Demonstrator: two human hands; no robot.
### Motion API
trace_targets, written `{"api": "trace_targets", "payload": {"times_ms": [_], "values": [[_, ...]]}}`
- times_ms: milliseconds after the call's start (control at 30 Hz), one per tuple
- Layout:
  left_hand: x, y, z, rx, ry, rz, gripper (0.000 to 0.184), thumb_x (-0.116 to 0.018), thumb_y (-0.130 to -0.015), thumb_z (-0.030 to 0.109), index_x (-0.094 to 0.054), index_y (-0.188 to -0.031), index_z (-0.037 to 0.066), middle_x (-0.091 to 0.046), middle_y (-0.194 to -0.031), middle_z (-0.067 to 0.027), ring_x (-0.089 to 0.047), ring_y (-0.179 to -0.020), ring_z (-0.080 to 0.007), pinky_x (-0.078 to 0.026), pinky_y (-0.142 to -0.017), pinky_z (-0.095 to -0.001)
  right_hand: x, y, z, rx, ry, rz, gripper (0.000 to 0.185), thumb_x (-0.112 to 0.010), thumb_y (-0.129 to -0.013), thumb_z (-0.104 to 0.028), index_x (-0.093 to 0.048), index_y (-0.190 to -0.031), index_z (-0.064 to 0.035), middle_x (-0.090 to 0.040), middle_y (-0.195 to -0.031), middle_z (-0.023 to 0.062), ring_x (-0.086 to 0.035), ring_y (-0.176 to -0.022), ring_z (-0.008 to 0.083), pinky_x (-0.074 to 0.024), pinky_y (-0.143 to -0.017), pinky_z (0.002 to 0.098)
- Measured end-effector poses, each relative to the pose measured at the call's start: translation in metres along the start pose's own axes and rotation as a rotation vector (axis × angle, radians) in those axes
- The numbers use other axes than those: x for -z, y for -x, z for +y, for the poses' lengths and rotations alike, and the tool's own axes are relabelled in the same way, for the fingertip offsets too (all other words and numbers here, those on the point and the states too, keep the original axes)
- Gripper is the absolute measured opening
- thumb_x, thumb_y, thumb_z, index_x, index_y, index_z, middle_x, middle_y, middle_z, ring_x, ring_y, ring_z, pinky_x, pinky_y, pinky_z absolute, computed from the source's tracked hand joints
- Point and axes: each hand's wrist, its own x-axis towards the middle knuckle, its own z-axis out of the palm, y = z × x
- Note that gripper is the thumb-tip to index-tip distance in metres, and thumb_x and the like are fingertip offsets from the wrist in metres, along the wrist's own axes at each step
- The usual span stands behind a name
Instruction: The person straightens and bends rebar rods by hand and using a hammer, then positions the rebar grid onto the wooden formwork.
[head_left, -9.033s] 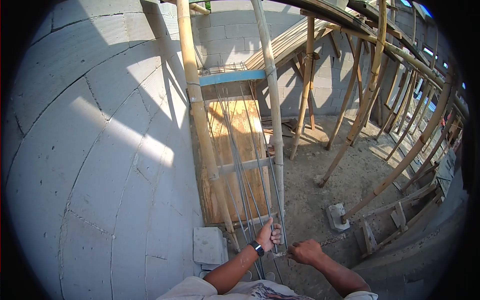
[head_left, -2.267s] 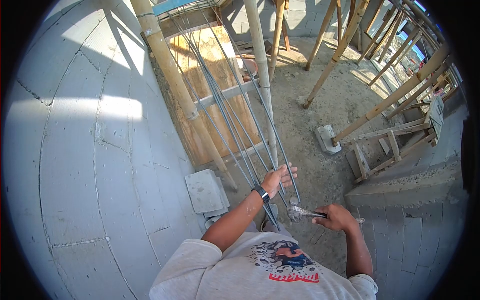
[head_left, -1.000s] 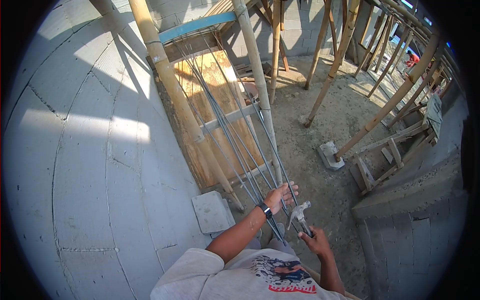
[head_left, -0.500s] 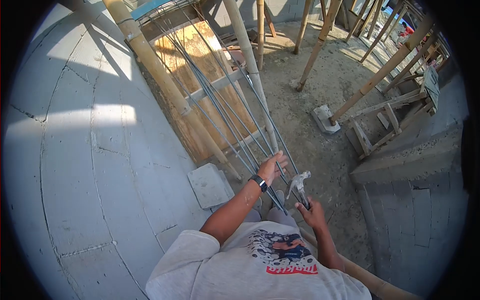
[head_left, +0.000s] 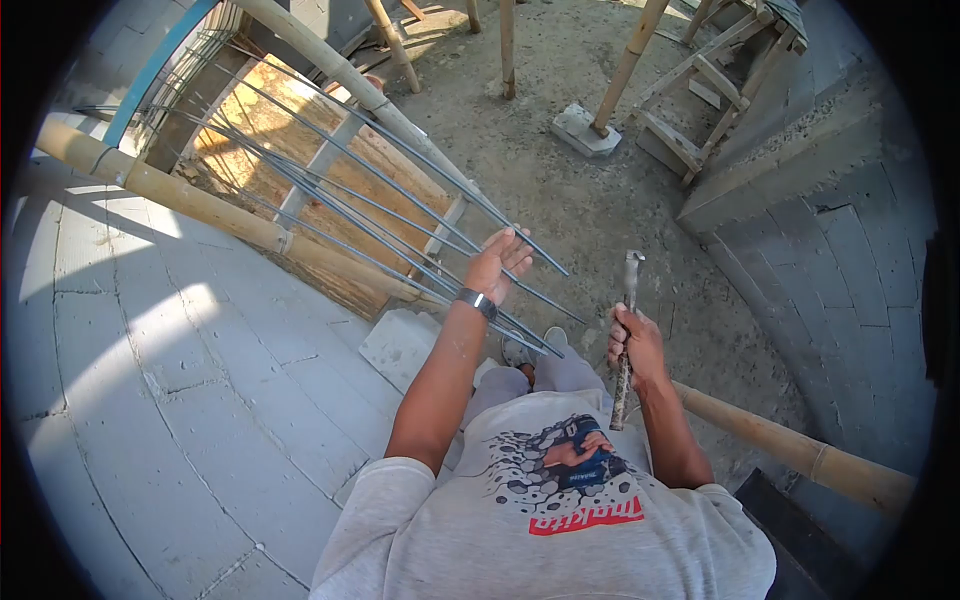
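My right hand [head_left: 642, 345] is closed round the handle of a claw hammer [head_left: 621, 396], which stands nearly upright in this view with its head beyond my fist. To its left, my left hand [head_left: 498, 265] lies among the free ends of long thin steel rebars [head_left: 390, 205], its fingers apart and slightly bent. The fingertips are at the outermost bar; whether they press on it I cannot tell. Several bars pass beneath the hand and wrist, and their ends point toward my legs.
Bamboo poles [head_left: 270, 237] flank a plywood board [head_left: 345, 195] under the bars. A grey block wall [head_left: 250, 400] rises at left and another wall [head_left: 820, 260] at right. A concrete block [head_left: 585, 132] supports a post. A bamboo pole [head_left: 800, 450] crosses at lower right.
The view has turned, so the bars and board now lie farther left. My right hand has swung the hammer upright and away from the bars. My left hand stays among the bars.
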Motion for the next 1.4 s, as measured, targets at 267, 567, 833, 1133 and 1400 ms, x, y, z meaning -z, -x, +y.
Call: {"api": "trace_targets", "payload": {"times_ms": [267,567,833,1133,1400], "values": [[-0.034,0.003,0.01,-0.069,-0.022,0.057,0.029,-0.061,-0.095,0.021,-0.057,-0.12,0.006,-0.065,-0.115,-0.0068,-0.063,-0.096,-0.0212,-0.055,-0.078,-0.0344,-0.01,0.006,0.039,-0.233,-0.71,-0.061,0.018,-0.058,-0.096,-0.027,-0.047,-0.09,-0.0148,-0.041,-0.06,-0.0066,-0.04,-0.047,0.0057,-0.0356,-0.042,0.0235],[-0.029,0.0,0.01,-0.052,-0.061,0.05,0.031,-0.065,-0.093,0.021,-0.059,-0.122,0.012,-0.066,-0.115,-0.0019,-0.064,-0.099,-0.0162,-0.057,-0.077,-0.0285,-0.06,0.018,0.027,-0.169,-0.713,0.019,0.012,-0.058,-0.09,-0.015,-0.048,-0.098,-0.0148,-0.041,-0.06,-0.0064,-0.042,-0.048,0.0077,-0.0382,-0.045,0.0265],[-0.027,-0.003,0.014,0.056,-0.063,0.029,0.031,-0.064,-0.094,0.022,-0.058,-0.122,0.012,-0.064,-0.119,-0.0008,-0.062,-0.106,-0.0163,-0.054,-0.085,-0.0301,-0.124,0.001,0.033,0.011,-0.688,0.105,0.018,-0.059,-0.087,-0.017,-0.047,-0.1,-0.0143,-0.043,-0.063,-0.003,-0.045,-0.048,0.0105,-0.0377,-0.045,0.0282],[-0.031,0.001,0.028,0.177,-0.042,-0.025,0.032,-0.063,-0.095,0.024,-0.056,-0.124,0.013,-0.062,-0.125,-0.0015,-0.06,-0.112,-0.0166,-0.052,-0.09,-0.0318,-0.099,-0.009,0.058,0.356,-1.005,0.766,0.013,-0.057,-0.089,-0.016,-0.045,-0.091,-0.0123,-0.042,-0.062,-0.0032,-0.041,-0.045,0.0087,-0.0376,-0.041,0.0265],[-0.033,0.003,0.037,0.218,-0.058,-0.042,0.033,-0.064,-0.094,0.032,-0.055,-0.119,0.013,-0.061,-0.12,-0.0004,-0.057,-0.112,-0.0143,-0.048,-0.093,-0.0329,-0.119,0.008,0.047,0.143,-0.733,0.508,0.01,-0.054,-0.09,-0.014,-0.046,-0.096,-0.0115,-0.041,-0.06,-0.0043,-0.039,-0.042,0.0074,-0.0358,-0.037,0.0244]]}}
